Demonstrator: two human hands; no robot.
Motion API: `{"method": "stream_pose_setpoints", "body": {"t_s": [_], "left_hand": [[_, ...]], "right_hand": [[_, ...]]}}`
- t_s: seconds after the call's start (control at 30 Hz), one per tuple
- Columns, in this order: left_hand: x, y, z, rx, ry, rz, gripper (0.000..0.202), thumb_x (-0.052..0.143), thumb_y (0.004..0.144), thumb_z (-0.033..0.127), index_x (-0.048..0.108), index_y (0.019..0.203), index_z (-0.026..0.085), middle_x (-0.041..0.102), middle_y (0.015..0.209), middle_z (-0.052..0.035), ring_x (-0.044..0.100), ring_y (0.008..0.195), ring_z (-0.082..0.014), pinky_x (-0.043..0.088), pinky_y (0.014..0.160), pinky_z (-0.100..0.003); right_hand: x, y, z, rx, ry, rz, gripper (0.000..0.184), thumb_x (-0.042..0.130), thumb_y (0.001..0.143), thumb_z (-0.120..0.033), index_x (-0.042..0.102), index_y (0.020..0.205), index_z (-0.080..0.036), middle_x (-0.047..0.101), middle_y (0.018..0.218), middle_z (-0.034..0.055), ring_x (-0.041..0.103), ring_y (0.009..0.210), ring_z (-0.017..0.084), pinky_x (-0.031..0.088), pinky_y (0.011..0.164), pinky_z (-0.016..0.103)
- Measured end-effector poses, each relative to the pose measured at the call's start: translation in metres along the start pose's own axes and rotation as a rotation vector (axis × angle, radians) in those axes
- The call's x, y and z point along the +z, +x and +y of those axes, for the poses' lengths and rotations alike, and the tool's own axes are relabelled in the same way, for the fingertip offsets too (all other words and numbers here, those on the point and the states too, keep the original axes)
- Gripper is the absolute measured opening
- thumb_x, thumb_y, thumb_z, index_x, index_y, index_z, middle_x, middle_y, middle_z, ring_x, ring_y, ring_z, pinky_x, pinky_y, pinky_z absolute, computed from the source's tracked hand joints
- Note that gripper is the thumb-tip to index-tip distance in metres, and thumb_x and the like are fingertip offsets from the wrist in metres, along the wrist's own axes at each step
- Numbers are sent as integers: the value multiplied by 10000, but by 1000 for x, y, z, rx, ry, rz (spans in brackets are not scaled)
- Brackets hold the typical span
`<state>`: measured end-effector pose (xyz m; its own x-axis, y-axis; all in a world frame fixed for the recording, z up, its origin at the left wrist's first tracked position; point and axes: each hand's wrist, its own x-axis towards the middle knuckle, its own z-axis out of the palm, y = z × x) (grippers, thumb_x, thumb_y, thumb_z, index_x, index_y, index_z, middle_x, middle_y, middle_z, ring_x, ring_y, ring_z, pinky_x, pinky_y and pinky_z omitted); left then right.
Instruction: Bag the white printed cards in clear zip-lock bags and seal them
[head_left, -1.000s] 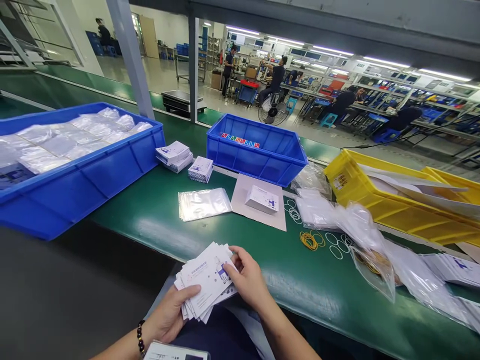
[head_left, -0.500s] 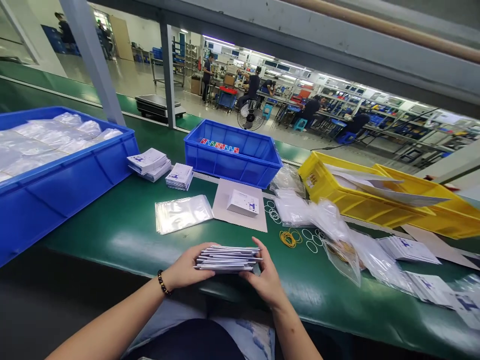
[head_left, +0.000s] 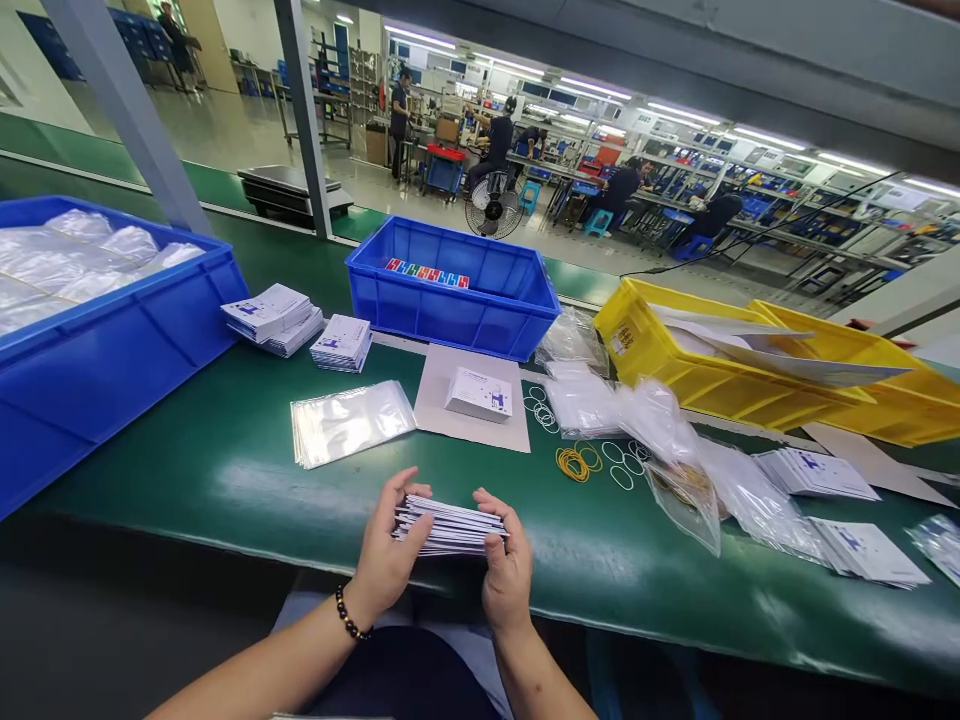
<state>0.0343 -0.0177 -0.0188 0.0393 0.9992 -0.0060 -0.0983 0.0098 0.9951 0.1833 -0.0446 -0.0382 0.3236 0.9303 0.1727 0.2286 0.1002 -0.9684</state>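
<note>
Between my two hands is a stack of thin white booklets (head_left: 454,527), held edge-on above the green worktop's front edge. My left hand (head_left: 390,545) is closed on the stack's left end, its thumb across the near side. At the right end, my right hand (head_left: 506,565) grips it with bent fingers and thumb. Beyond the hands lie a pile of clear plastic bags (head_left: 352,422) and a neat booklet stack (head_left: 480,393) on a grey card sheet (head_left: 433,420). Yellow rubber bands (head_left: 574,463) and white rings (head_left: 541,412) lie to their right.
A blue bin of plastic bags (head_left: 112,350) stands at left, another blue bin (head_left: 450,318) at the back. Yellow bins (head_left: 720,390) hold sheets at right. More booklet stacks (head_left: 274,315) and loose plastic bags (head_left: 660,430) lie about. A metal post (head_left: 304,120) rises behind.
My hands have shifted slightly and now cup the stack's ends, with my left thumb and fingers raised higher along it. The booklets tilt down to the right. The view has moved a little.
</note>
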Motion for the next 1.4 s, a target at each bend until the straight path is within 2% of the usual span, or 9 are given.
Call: {"method": "stream_pose_setpoints", "body": {"t_s": [0.13,0.27,0.43,0.53,0.73,0.97,1.13,1.27,1.4], "left_hand": [[2,4,6,-113,56,-10,196,589,743,333,622,871,188,641,924,-69,553,927,-241,395,830,-297],[3,4,4,-235,-102,18,342,558,765,390,548,1048,199,622,1045,-68,546,966,-225,410,822,-294],[6,6,4,-339,-211,23,414,569,745,445,555,1047,162,620,1069,-90,546,993,-240,424,822,-309],[5,6,4,-402,-328,34,555,494,768,536,491,1180,164,556,1216,-111,505,1102,-274,423,884,-369],[-5,-13,-22,-53,-249,-161,744,265,807,655,245,1397,202,183,1488,-26,133,1361,-253,152,1120,-367],[-9,-14,-36,70,-70,-236,741,172,826,646,85,1426,220,47,1510,-1,46,1370,-250,70,1129,-378],[-34,-9,-32,137,169,-491,1057,323,627,811,-40,1422,217,5,1508,-95,46,1357,-339,91,1101,-488],[-47,-3,-34,139,545,-590,1113,627,669,554,-167,1391,259,128,1483,-149,164,1337,-352,212,1050,-558],[-45,4,-39,190,682,-482,769,457,788,182,12,1411,251,368,1369,-145,364,1258,-286,317,1021,-517]], "right_hand": [[2,2,0,103,35,75,344,444,814,-489,584,895,-185,631,1021,104,551,1021,252,384,923,400],[5,-2,2,175,80,80,405,407,838,-475,519,1097,-185,587,1124,107,535,1041,227,403,906,372],[7,-2,8,159,74,78,349,438,822,-489,583,893,-181,626,993,89,549,1001,233,393,908,369],[7,1,12,186,129,91,402,412,838,-492,565,1039,-179,595,1126,97,512,1084,237,366,945,385],[10,-3,18,125,263,4,538,392,852,-520,425,1283,-199,442,1350,89,355,1271,240,241,1056,429],[4,-2,19,58,198,-76,644,413,786,-634,438,1252,-190,531,1233,118,455,1166,277,330,987,443],[-4,-4,22,73,190,-159,771,548,621,-717,413,1193,-218,531,1141,107,532,1020,262,441,857,377],[-7,-5,23,64,144,-197,657,469,673,-728,469,1074,-208,530,1090,101,483,1079,263,397,910,374],[-16,-1,19,39,66,-344,752,632,576,-670,409,1125,-208,504,1141,109,509,1045,257,433,861,350]]}}
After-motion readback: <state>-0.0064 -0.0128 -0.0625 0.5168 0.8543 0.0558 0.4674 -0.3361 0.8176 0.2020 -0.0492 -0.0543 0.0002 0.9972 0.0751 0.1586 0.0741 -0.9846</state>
